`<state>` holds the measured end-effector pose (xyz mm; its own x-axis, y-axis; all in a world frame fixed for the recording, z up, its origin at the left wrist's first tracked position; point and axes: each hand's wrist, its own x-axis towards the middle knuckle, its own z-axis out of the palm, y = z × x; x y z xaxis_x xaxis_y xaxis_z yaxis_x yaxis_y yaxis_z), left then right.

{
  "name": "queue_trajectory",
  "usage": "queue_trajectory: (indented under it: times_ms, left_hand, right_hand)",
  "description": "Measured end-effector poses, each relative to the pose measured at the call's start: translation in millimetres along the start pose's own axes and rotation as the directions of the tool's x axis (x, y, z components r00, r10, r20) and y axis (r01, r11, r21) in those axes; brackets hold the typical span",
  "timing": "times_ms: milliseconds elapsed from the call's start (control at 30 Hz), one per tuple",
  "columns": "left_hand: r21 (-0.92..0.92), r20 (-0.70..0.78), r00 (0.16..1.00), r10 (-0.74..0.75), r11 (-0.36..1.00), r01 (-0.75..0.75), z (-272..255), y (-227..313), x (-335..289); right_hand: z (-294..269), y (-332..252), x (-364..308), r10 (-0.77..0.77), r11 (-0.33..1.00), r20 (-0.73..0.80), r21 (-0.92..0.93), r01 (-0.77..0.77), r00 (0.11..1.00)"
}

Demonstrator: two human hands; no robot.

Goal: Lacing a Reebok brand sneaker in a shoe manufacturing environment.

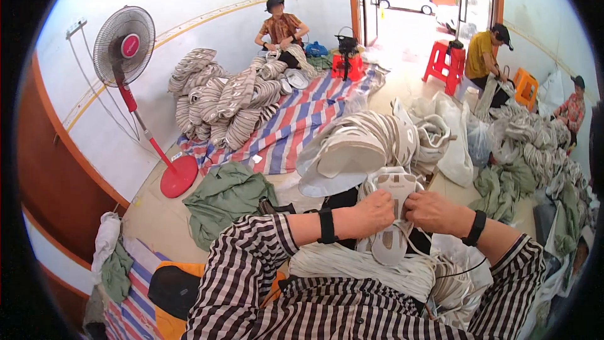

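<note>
A beige and white shoe upper (397,182) rests over my lap, its tongue and eyelet area between my hands. My left hand (376,213) is closed, fingers pinched at the upper's left eyelet edge. Opposite it, my right hand (433,209) is also closed on the upper's right edge. A white shoelace hangs below the right hand; whether its end is in those fingers is hidden. Across my lap lies a thick bundle of white shoelaces (358,269). Just beyond the upper stands a stack of similar shoe uppers (371,138).
Piled shoe uppers (226,97) cover a striped tarp (289,132). A red pedestal fan (179,176) stands left, near green cloth (226,201). Three other people sit working along the walls. A red stool (445,66) stands by the doorway; more uppers (535,132) are heaped right.
</note>
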<state>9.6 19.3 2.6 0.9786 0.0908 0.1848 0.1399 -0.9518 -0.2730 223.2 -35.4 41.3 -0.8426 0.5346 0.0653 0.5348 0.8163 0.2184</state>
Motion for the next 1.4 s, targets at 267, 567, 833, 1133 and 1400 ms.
queue_trajectory:
  times_ms: [267,567,833,1133,1400]
  left_hand:
    - [-0.038,-0.103,0.993,0.062,0.997,-0.066,2,-6,-6]
    - [-0.014,-0.137,0.989,0.057,0.998,-0.06,4,3,-6]
    - [-0.024,-0.184,0.982,0.048,0.998,-0.054,7,3,-9]
    - [-0.027,-0.133,0.991,0.035,0.999,-0.039,2,1,-9]
    - [-0.029,-0.11,0.993,0.052,0.998,-0.055,3,-2,-7]
  right_hand:
    - [-3,0,4,-0.059,0.998,0.079,0.036,0.056,0.995]
    - [-8,-11,0,-0.034,0.984,0.154,-0.169,0.061,0.987]
    - [-2,-8,-1,-0.12,0.973,0.144,-0.177,0.145,0.982]
    - [14,-4,-9,-0.058,0.975,0.022,-0.214,0.062,0.998]
    - [15,-12,-11,0.04,0.974,-0.051,-0.222,-0.051,0.998]
